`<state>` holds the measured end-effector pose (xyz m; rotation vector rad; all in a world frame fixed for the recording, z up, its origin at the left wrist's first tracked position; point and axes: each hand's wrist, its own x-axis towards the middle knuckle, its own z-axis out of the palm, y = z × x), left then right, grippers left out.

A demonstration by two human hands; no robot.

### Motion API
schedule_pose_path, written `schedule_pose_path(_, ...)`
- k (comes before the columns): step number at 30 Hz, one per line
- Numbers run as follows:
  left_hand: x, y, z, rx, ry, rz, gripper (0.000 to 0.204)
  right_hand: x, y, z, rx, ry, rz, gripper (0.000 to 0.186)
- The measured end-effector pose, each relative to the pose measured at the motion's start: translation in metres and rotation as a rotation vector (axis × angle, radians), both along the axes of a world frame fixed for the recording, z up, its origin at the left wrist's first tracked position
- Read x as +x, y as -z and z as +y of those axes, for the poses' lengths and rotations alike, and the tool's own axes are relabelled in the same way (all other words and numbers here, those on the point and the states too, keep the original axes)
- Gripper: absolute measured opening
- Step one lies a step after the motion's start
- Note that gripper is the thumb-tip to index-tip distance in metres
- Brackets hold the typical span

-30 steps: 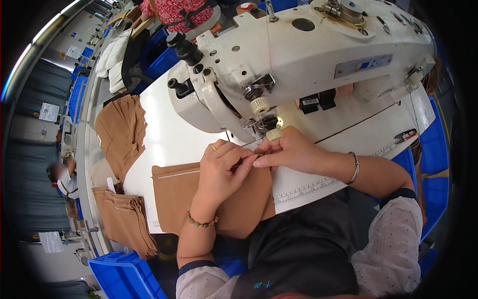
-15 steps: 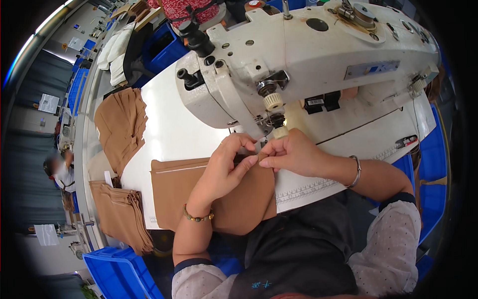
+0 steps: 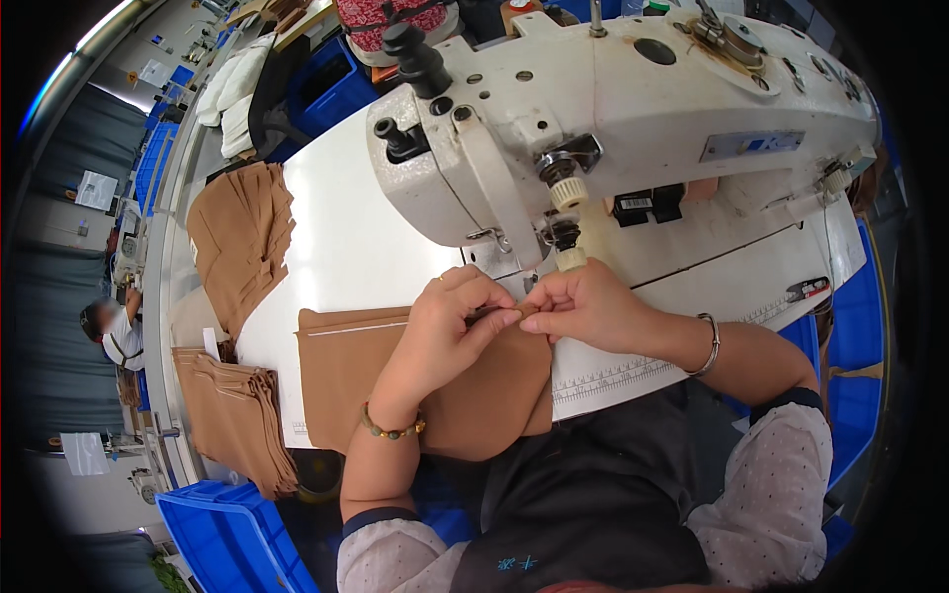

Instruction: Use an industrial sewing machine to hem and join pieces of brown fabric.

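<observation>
Sewing machine (image 3: 633, 99) shifted rightward in view since earlier. Left hand (image 3: 445, 321), right hand (image 3: 598, 311): fingers pinching brown cloth (image 3: 484, 405) at upper edge, on bench (image 3: 366, 227). Uneven grip could skew edge.

The fingertips (image 3: 508, 318) of the left hand (image 3: 435, 341) and right hand (image 3: 598, 308) hide the pinched edge of the brown fabric (image 3: 484, 405). Just beyond them, the needle of the sewing machine (image 3: 643, 109) cannot be made out. Farther beyond, a red-patterned garment (image 3: 410, 22) is cut off by the top edge; far left, a co-worker's head (image 3: 97, 318) is blurred; lower left, a blue bin (image 3: 222, 534) runs off the bottom.
</observation>
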<state>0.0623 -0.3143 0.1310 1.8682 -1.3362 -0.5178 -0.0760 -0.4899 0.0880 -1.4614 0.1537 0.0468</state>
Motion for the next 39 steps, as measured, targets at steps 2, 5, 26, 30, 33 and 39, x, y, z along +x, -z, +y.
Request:
schedule_pose_path(2, 0.001, 0.0, -0.001, -0.019, 0.023, -0.064, 0.011, 0.0, 0.0, 0.0, 0.019, -0.005, 0.015, 0.013)
schedule_pose_path(5, 0.002, -0.001, -0.001, -0.003, 0.036, -0.15, 0.011, 0.0, -0.002, 0.0, -0.018, -0.007, 0.016, 0.015)
schedule_pose_path(26, 0.0, -0.006, 0.0, -0.019, 0.05, -0.19, 0.005, -0.003, -0.003, 0.005, -0.057, 0.056, 0.012, 0.015)
schedule_pose_path(30, 0.0, -0.001, 0.0, -0.035, 0.058, -0.213, 0.006, -0.003, -0.002, 0.006, -0.074, 0.07, -0.002, 0.015)
schedule_pose_path(33, -0.003, -0.004, -0.001, -0.089, 0.039, -0.235, 0.005, -0.003, 0.002, 0.011, -0.137, 0.1, -0.035, 0.013)
schedule_pose_path(39, -0.017, -0.049, 0.015, -0.268, -0.192, -0.396, 0.005, -0.025, -0.003, 0.056, 0.255, 0.043, -0.097, 0.015)
